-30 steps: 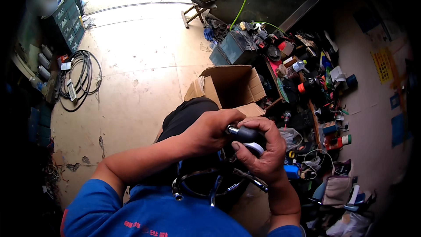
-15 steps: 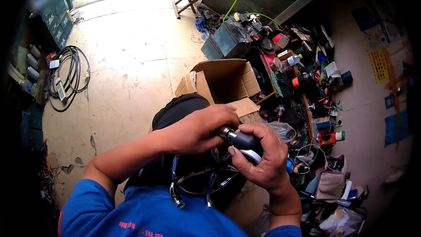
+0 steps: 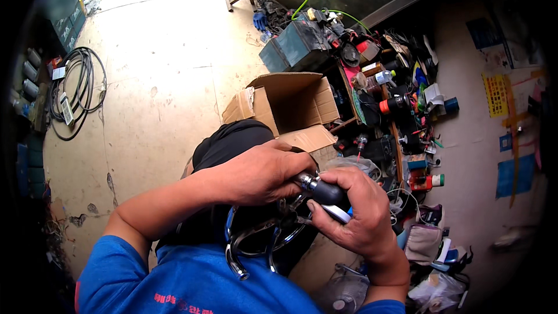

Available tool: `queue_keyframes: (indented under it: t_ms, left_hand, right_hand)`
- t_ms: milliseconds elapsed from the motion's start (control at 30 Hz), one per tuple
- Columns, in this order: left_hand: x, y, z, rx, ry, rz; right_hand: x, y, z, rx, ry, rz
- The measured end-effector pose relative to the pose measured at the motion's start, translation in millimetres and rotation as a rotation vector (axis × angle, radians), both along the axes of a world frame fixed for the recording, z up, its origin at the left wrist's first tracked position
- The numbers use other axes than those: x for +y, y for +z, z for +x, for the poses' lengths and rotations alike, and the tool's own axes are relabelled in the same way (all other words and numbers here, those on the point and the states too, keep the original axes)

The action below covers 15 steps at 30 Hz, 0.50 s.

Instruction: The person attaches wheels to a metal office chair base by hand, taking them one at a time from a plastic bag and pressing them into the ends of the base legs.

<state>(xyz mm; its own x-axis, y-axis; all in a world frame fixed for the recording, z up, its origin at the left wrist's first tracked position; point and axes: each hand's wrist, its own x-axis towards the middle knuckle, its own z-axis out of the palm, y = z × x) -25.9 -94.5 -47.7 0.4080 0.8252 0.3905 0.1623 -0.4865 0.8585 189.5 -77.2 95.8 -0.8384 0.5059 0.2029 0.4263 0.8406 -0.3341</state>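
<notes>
In front of my chest, my left hand (image 3: 264,168) is closed around a shiny metal collar (image 3: 308,182). A black rounded end piece (image 3: 329,192) joins that collar on its right. My right hand (image 3: 366,208) grips the black piece, with the thumb below and fingers over the top. A flat white part (image 3: 337,213) shows under it, beside the right thumb. Bent chrome tubes (image 3: 235,259) lie at my lap below the left hand, with one tube end toward my shirt. How they connect to the collar is hidden by my hand.
An open cardboard box (image 3: 258,107) stands beyond my knee. Cluttered shelving at right holds tools, bottles and a drill (image 3: 361,141). A dark green case (image 3: 296,46) sits behind the box. Coiled black cable (image 3: 87,93) lies on the floor at left. Plastic bags (image 3: 436,291) rest lower right.
My view has shifted slightly, so the room sits further left. Both hands stay on the same part; the right hand and black end piece have dipped slightly.
</notes>
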Motion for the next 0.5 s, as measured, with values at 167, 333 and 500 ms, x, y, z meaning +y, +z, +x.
queue_keyframes:
  t_ms: [167, 333, 500]
  left_hand:
    - [2, 1, 0, 0.021, -0.036, 0.010]
    - [3, -4, 3, 0.021, -0.004, 0.034]
    - [5, -5, 3, 0.045, -0.001, 0.010]
  right_hand:
    - [0, 10, -7, -0.075, 0.037, 0.038]
    - [3, 10, -13, -0.109, 0.026, 0.036]
    - [11, 18, -18, -0.180, 0.052, 0.003]
